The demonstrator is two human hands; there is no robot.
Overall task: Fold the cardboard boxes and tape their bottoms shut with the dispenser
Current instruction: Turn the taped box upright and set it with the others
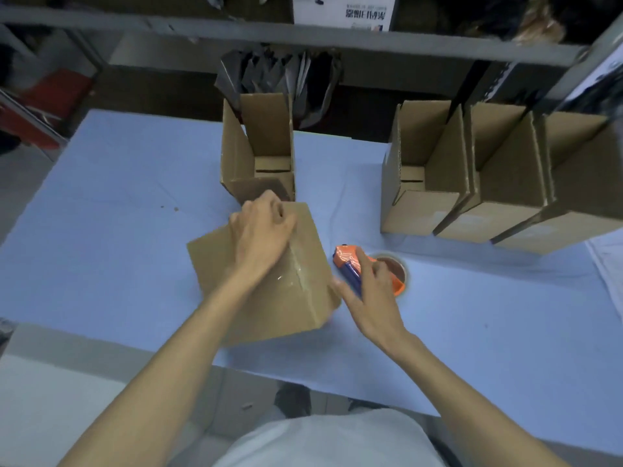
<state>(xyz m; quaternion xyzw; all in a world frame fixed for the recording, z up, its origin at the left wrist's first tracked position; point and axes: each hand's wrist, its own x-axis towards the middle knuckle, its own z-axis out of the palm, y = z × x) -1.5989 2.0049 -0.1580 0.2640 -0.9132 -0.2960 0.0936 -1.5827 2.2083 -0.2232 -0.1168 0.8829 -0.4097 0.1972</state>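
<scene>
At the near middle of the table, box: stood bottom-up, tape strip run along the seam.
Left hand: lay on the box, fingers curled over its far edge.
Right hand: fingers wrapped over the dispenser, just beside the box.
Handling: probably light, stiff and easily dented; best gripped at edges and corners, off the slick tape.

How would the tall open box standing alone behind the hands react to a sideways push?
It likely tips rather than slides: the tall box stands narrow with its flaps raised. It is probably light, since it looks empty inside. Its walls seem fairly stiff, standing upright unsupported.
</scene>
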